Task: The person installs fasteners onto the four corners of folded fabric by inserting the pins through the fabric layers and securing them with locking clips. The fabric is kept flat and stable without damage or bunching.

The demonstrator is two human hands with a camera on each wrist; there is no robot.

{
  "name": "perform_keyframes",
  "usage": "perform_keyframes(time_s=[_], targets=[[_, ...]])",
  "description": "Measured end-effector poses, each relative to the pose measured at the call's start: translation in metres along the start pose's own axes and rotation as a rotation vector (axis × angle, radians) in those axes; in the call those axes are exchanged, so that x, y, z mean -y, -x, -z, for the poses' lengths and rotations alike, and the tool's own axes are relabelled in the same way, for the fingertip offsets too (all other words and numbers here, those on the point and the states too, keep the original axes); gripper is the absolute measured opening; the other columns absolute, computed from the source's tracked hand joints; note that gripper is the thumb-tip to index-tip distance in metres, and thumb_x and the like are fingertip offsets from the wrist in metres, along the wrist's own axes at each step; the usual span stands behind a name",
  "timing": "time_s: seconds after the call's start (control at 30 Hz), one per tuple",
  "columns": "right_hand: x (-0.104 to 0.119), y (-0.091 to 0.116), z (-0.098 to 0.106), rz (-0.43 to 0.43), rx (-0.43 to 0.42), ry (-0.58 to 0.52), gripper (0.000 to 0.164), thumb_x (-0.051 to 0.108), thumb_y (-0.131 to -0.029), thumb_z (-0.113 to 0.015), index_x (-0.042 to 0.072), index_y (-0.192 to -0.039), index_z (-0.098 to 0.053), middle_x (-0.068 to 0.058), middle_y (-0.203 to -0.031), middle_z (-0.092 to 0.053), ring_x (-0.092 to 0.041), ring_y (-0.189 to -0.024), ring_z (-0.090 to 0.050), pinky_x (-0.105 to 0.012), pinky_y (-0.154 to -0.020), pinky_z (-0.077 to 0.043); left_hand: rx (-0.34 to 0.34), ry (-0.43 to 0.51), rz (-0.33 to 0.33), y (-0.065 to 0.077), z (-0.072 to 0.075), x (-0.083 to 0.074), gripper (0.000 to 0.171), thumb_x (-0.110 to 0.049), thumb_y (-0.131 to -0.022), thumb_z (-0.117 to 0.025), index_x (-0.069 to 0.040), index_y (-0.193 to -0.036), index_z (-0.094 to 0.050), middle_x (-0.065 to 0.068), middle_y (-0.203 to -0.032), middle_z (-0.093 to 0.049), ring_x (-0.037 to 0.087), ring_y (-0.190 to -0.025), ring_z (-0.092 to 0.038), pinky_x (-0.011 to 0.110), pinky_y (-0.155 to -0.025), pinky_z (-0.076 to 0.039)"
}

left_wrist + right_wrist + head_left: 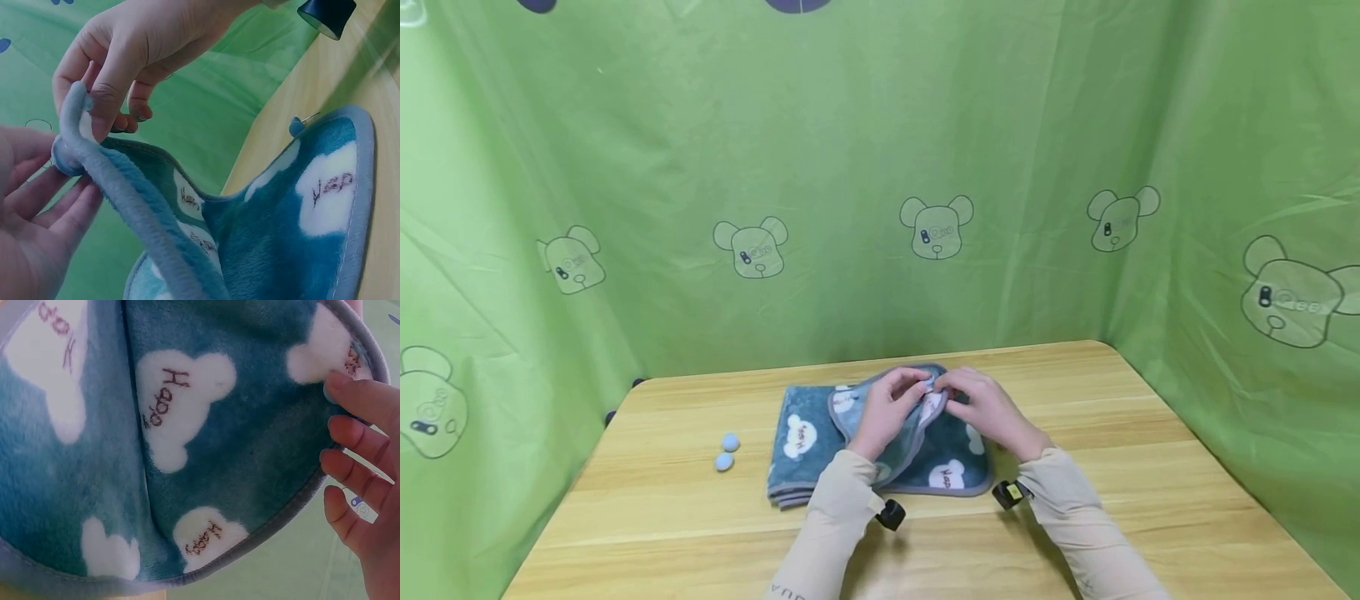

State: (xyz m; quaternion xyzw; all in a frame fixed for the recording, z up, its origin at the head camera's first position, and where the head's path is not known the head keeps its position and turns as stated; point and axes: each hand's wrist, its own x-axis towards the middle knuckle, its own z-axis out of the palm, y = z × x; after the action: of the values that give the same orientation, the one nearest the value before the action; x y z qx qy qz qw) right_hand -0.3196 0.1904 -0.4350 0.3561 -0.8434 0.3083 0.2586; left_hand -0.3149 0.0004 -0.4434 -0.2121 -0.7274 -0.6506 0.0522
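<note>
A teal fleece blanket [820,425], printed with white bear heads and edged in grey, lies folded on the table with one corner lifted. My left hand [887,408] pinches that lifted edge; in the left wrist view a round light-blue knob [66,157] sits against the edge at its fingertips. Facing it, my right hand [988,408] pinches the same corner, and a small light-blue piece [329,395] shows under its thumb. Farther along the blanket's border is a blue-headed pin [297,127] with a thin metal shaft.
Two light-blue balls [727,452] lie on the wooden table [655,500] left of the blanket. Green curtains [850,167] with bear drawings hang behind and at both sides. A black wrist camera [891,515] hangs below the left wrist, another [1007,495] below the right.
</note>
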Motion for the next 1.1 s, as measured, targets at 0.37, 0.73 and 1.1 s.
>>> perform_keyframes(time_s=[0.37,0.73,1.1], targets=[[0.001,-0.002,0.003,-0.042,0.012,-0.038,0.02,-0.003,-0.079,-0.073,0.008,-0.094,-0.07,-0.004,-0.09,-0.07,-0.014,-0.079,-0.062,-0.033,-0.07,-0.056,0.227,-0.12,0.082,0.002,0.004,-0.005,0.064,-0.015,-0.086,-0.075,-0.005,-0.142,-0.045,0.014,-0.136,-0.055,0.031,-0.123,-0.058,0.035,-0.095,-0.053],[0.003,-0.004,0.003,-0.073,0.048,-0.031,0.034,0.011,-0.081,-0.078,0.01,-0.114,-0.067,-0.001,-0.091,-0.068,-0.016,-0.085,-0.063,-0.033,-0.076,-0.053,0.018,-0.195,0.064,0.004,0.008,-0.005,0.029,-0.013,-0.098,-0.057,-0.007,-0.125,-0.064,0.013,-0.121,-0.068,0.02,-0.107,-0.064,0.023,-0.087,-0.05],[0.004,-0.005,0.013,-0.157,0.039,-0.05,0.046,0.01,-0.085,-0.074,0.011,-0.128,-0.06,-0.004,-0.096,-0.068,-0.018,-0.09,-0.062,-0.037,-0.072,-0.053,-0.2,0.035,0.301,0.002,0.034,0.005,0.033,-0.017,-0.098,-0.055,0.0,-0.125,-0.062,0.017,-0.119,-0.066,0.019,-0.104,-0.061,0.032,-0.094,-0.048]])
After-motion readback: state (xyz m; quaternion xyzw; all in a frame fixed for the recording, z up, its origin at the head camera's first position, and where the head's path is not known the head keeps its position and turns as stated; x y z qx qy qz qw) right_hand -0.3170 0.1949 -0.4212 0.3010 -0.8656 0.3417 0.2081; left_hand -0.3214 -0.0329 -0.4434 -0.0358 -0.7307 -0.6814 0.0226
